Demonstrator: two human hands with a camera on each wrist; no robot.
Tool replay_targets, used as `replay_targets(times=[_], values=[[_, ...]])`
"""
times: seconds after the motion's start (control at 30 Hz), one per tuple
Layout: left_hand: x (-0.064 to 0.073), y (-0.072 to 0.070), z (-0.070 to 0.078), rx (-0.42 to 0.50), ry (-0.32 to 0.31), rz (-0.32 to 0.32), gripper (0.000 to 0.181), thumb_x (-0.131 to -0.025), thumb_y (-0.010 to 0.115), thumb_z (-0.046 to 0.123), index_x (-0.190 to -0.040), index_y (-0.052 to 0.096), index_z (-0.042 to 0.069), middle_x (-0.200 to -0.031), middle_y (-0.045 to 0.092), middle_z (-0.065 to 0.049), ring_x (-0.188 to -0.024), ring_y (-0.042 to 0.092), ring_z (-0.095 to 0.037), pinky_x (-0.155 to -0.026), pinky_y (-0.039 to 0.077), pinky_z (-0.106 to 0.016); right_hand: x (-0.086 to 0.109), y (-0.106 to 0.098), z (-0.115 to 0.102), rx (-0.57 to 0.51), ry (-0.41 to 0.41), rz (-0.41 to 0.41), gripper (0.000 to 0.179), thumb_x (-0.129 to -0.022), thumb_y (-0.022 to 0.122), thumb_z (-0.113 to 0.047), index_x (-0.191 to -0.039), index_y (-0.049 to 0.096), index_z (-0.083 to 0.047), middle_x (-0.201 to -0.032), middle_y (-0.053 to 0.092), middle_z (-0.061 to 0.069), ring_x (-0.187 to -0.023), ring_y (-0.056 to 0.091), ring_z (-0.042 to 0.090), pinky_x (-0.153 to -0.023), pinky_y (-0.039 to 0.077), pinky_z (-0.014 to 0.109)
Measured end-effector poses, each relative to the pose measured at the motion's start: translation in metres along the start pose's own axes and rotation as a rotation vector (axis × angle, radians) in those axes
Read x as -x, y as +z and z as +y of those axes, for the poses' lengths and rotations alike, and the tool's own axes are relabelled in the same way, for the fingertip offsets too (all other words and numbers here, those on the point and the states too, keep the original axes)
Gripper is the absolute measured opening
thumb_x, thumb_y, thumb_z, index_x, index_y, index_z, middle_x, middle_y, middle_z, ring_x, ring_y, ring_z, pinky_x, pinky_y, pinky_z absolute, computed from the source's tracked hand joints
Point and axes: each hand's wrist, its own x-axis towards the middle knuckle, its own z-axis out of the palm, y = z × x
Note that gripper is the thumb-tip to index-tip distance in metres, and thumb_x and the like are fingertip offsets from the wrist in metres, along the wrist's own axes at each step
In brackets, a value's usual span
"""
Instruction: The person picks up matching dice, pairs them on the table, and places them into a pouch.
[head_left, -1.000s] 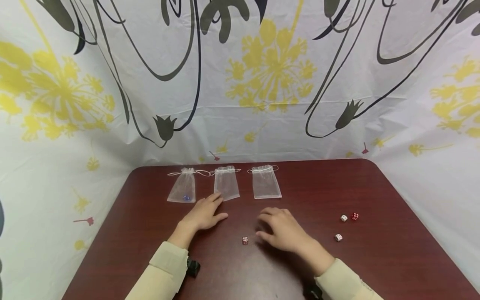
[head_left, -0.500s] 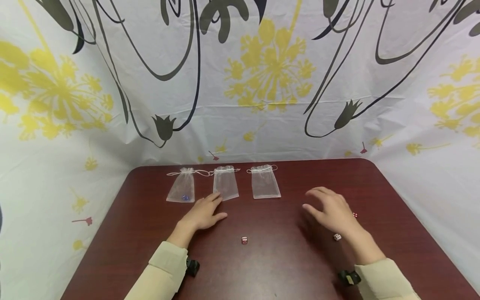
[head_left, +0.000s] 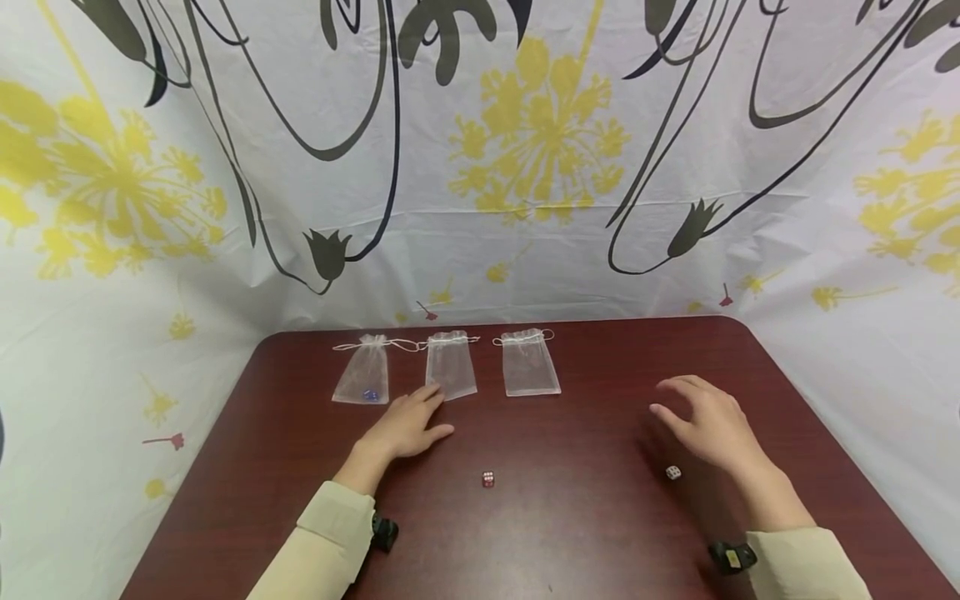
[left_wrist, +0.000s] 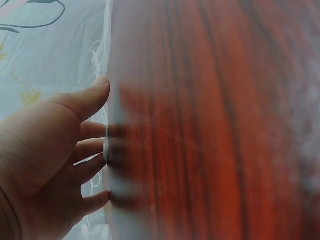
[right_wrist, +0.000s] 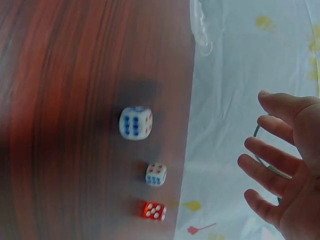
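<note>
In the frame's lower right, we saw the white die (head_left: 672, 472) just below our loosely curved, empty right hand (head_left: 714, 427), well apart from our relaxed left hand (head_left: 402, 427).

Head view bright, evenly lit. Pale glare on table (head_left: 551, 533) between my left hand (head_left: 405, 427) and right hand (head_left: 712, 425), nearer me. Soft shadow left of the right. Left wrist view: milky haze, smudged shadows beside my fingers (left_wrist: 95, 201). Right wrist view: duller, dice (right_wrist: 135, 124) slightly soft.
</note>
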Motion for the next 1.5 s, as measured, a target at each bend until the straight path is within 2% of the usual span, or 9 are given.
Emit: replay_targets(times=[0.3, 0.63, 0.9, 1.17, 1.5], values=[[0.000, 0.000, -0.001, 0.001, -0.005, -0.004, 0.065, -0.101, 0.061, 0.044, -0.149, 0.048, 0.001, -0.160, 0.035, -0.016, -0.148, 0.032, -0.033, -0.118, 0.027, -0.055, 0.012, -0.005, 0.031, 0.030, 0.069, -0.028, 0.033, -0.089, 0.078, -0.022, -0.115, 0.069, -0.005, -0.115, 0.067, 0.020, -0.105, 0.062, 0.048, -0.079, 0.042, 0.068], [0.000, 0.000, -0.002, 0.003, -0.006, -0.001, 0.065, -0.101, 0.061, 0.043, -0.149, 0.047, 0.001, -0.160, 0.035, -0.016, -0.148, 0.032, -0.033, -0.118, 0.026, -0.055, 0.024, -0.008, 0.061, 0.085, 0.112, -0.060, 0.033, -0.090, 0.076, -0.023, -0.115, 0.069, -0.003, -0.114, 0.067, 0.024, -0.105, 0.061, 0.051, -0.076, 0.043, 0.067], [0.000, 0.001, -0.001, 0.013, -0.005, -0.006, 0.065, -0.101, 0.062, 0.042, -0.149, 0.047, 0.001, -0.161, 0.034, -0.017, -0.149, 0.031, -0.033, -0.119, 0.026, -0.056, 0.035, -0.003, 0.080, 0.101, 0.152, -0.139, 0.035, -0.089, 0.076, -0.026, -0.113, 0.070, -0.001, -0.113, 0.067, 0.026, -0.105, 0.061, 0.052, -0.071, 0.044, 0.068], [-0.001, 0.001, -0.001, 0.006, -0.002, -0.007, 0.065, -0.101, 0.061, 0.042, -0.149, 0.047, 0.001, -0.161, 0.034, -0.016, -0.149, 0.031, -0.033, -0.119, 0.026, -0.056, 0.042, -0.001, 0.091, 0.108, 0.170, -0.224, 0.033, -0.089, 0.076, -0.026, -0.110, 0.071, -0.001, -0.112, 0.066, 0.026, -0.104, 0.061, 0.052, -0.074, 0.045, 0.069], [-0.002, 0.002, -0.001, 0.008, -0.005, -0.007, 0.066, -0.101, 0.061, 0.042, -0.150, 0.046, 0.001, -0.161, 0.033, -0.016, -0.149, 0.030, -0.033, -0.119, 0.025, -0.056, 0.044, 0.001, 0.093, 0.109, 0.134, -0.232, 0.025, -0.085, 0.079, -0.017, -0.104, 0.071, -0.002, -0.107, 0.068, 0.023, -0.099, 0.063, 0.049, -0.071, 0.047, 0.067]])
